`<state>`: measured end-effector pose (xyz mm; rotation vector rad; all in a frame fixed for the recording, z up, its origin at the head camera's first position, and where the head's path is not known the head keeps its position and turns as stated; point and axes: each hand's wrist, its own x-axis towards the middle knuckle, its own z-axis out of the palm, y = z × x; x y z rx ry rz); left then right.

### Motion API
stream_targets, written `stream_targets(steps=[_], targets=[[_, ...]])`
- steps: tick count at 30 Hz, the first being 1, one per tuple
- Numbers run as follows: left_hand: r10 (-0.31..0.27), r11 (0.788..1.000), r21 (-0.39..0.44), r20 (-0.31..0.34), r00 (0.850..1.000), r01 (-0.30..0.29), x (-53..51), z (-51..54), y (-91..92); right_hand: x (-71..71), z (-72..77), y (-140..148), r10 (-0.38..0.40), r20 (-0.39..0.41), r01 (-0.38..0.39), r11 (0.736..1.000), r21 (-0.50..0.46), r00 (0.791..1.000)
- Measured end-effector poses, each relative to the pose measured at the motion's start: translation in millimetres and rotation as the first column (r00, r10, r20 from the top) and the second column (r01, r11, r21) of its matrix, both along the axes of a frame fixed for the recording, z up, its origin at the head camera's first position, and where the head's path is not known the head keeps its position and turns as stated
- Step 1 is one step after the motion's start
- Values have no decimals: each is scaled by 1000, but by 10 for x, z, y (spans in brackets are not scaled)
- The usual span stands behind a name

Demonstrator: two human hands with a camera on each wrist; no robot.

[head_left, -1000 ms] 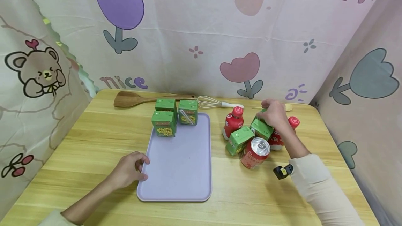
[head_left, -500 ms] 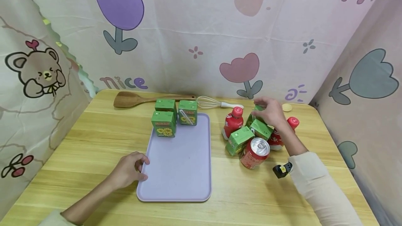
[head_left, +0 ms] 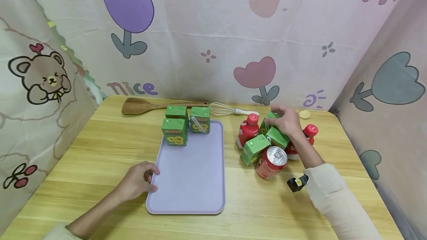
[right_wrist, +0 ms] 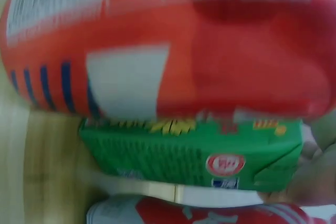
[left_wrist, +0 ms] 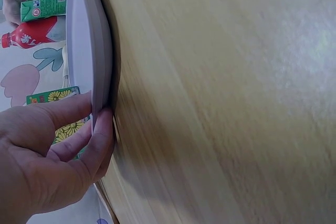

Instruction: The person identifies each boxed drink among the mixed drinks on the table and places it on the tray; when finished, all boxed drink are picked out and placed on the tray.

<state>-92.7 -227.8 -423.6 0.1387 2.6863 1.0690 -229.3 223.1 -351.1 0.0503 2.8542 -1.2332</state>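
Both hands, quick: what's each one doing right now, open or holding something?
Left hand: closed, pinching the edge of the lavender tray.
Right hand: closed, holding the rearmost green carton in the right-hand cluster.

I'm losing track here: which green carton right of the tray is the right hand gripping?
The rearmost carton, farthest from the red can: the right hand grips its top; the other two stand closer.
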Motion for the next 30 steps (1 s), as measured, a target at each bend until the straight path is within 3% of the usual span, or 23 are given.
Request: stream_targets(steps=[4, 12, 18, 25, 30], targets=[[2, 1000, 2, 0, 1000, -2, 0, -12, -2, 23, 7, -23, -61, 73, 60, 998, 18, 996], [2, 1000, -2, -2, 1000, -2, -2, -15, -4, 17, -11, 4, -93, 164, 100, 994, -39, 982], [5, 1000, -6, 2, 1000, -5, 0, -1, 1, 23, -35, 10, -92, 144, 100, 994, -50, 985], [-14, 1000, -5, -8, 1000, 14, 5, 2, 0, 23, -41, 8, -70, 76, 69, 997, 16, 995], [-4, 1000, 1, -6, 1000, 4, 3, -4, -3, 9, -28, 2, -63, 67, 63, 998, -4, 996]])
